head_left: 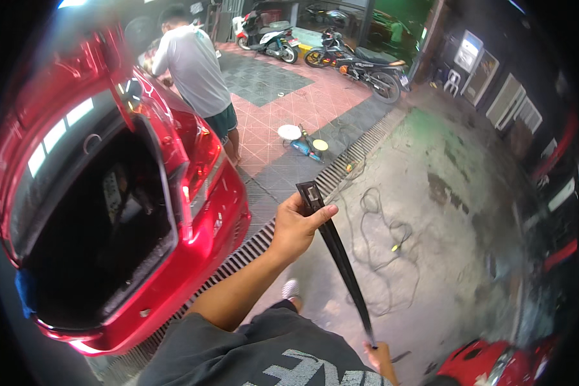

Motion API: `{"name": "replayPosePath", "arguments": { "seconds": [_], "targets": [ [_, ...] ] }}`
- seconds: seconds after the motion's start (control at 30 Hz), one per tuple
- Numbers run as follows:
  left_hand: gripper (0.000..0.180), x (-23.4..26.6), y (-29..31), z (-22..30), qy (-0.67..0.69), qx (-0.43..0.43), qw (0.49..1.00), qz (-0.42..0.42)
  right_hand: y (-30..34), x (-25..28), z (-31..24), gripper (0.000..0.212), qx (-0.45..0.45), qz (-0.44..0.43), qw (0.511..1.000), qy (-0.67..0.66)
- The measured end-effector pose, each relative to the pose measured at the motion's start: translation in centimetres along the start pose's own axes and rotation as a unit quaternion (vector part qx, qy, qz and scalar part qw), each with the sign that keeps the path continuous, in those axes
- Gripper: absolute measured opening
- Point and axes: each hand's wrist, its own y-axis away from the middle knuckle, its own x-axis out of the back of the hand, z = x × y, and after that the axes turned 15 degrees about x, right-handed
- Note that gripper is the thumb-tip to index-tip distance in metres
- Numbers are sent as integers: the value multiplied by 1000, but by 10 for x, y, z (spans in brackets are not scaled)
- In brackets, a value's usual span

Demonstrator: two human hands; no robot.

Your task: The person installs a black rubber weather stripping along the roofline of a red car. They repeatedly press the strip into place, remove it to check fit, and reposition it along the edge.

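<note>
A long, narrow black trim strip (342,257) slants in front of me from the middle of the head view down to the lower right. Near its upper end, which shows a small pale fitting, my left hand (294,226) is closed around it with the thumb across the front. My right hand (381,360) grips the strip's lower end; part of that hand is cut off by the forearm and the view's edge. To my left stands a red car (215,225) with its tailgate raised and the dark boot open.
A person in a white shirt (196,71) leans at the car's far side. Beyond the floor grating (360,154) lies a blue power tool (307,150) with round pads. Cables (392,241) coil over the concrete. Motorbikes (360,61) stand behind; a red object (489,363) is lower right.
</note>
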Motion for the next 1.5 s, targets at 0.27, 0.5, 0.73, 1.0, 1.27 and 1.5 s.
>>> {"name": "replayPosePath", "arguments": {
  "seconds": [0.27, 0.5, 0.73, 1.0, 1.27, 1.5],
  "targets": [
    [21, -34, -233, 41, 32, 30, 999, 2, -216, 105, -116, 38, -100, -63, 992, -47],
    [20, -20, -416, 29, 79, 56, 995, 37, -434, 173, -170, 39, -43, -99, 993, 40],
    [22, -15, -550, 72, 183, 66, 975, 107, -682, 252, -113, 36, 8, -110, 994, -6],
    [52, 44, -655, 100, 258, 52, 960, 98, -918, 335, -233, 47, 253, 25, 960, 115],
    [58, 186, -769, 122, 289, 41, 956, -16, -1094, 302, -356, 93, 378, 137, 904, 143],
    [51, 287, -861, 166, 255, 97, 961, -37, -1225, 280, -416, 83, 370, 138, 900, 183]
  ]
}}
